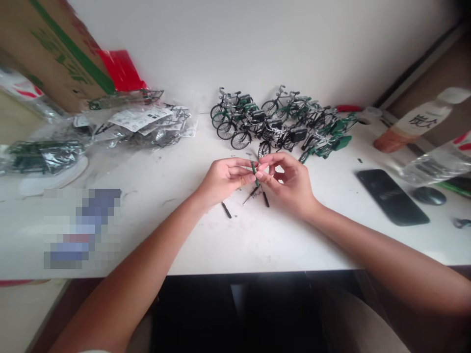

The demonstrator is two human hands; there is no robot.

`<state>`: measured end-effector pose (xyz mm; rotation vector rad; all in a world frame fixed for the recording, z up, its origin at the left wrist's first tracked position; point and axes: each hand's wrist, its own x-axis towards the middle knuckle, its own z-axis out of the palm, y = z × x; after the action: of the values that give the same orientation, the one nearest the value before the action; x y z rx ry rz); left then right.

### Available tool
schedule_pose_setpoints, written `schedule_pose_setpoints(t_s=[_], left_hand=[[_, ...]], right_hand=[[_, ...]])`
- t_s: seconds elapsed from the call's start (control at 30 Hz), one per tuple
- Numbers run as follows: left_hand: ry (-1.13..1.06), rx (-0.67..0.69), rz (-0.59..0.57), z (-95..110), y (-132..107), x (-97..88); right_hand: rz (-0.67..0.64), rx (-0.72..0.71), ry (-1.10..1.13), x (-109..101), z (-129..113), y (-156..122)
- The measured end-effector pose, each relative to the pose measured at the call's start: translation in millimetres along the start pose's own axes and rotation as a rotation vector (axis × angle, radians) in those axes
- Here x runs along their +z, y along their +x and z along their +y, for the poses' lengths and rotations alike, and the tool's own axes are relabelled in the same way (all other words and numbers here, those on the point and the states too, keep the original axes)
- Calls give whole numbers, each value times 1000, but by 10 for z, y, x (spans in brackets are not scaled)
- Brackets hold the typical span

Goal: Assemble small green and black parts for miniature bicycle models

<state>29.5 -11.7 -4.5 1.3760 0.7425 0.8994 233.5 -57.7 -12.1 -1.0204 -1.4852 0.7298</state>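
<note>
Over the middle of the white table, my left hand (pixel 228 179) and my right hand (pixel 285 182) meet at their fingertips. Between them is a small, narrow green part (pixel 253 167), pinched by both hands; its exact kind is too small to make out. Under my fingers lie small screwdrivers: one with a black handle (pixel 265 199), and another with a bare metal shaft (pixel 248 198). A further black-handled tool (pixel 226 211) rests to the left, below my left hand. Tiny loose bits are scattered beside these tools.
Behind my hands stand several miniature bicycles (pixel 243 139), black and green. Clear plastic bags of parts (pixel 147 122) pile up at the left, before a cardboard box (pixel 55 59). At the right are a black phone (pixel 392 197), a computer mouse (pixel 430 195) and drink bottles (pixel 423 117).
</note>
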Motion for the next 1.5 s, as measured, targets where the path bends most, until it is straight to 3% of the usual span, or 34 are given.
schedule_pose_setpoints(t_s=[0.17, 0.3, 0.4, 0.6, 0.77, 0.97, 1.2, 1.33, 1.5], left_hand=[[-18, 102, 199, 30, 74, -105], [-1, 230, 403, 68, 146, -256], [18, 249, 500, 53, 198, -350], [-16, 270, 490, 7, 269, -490], [-21, 257, 450, 40, 260, -528], [-88, 221, 340, 73, 217, -500], [-155, 260, 366, 159, 205, -549], [-149, 228, 363, 155, 209, -593], [-101, 217, 382, 138, 200, -597]], right_hand=[[-2, -52, -196, -56, 16, 9], [-238, -238, -451, -74, 35, 10], [-385, -345, -618, -30, 36, -17], [-358, -340, -794, 88, 37, -44], [-478, -455, -937, 207, 28, 138], [-655, -494, -1058, 413, -27, 365], [-720, -638, -1197, 522, -13, 449], [-723, -592, -1116, 408, -59, 480], [-542, -414, -667, 11, -8, 436]])
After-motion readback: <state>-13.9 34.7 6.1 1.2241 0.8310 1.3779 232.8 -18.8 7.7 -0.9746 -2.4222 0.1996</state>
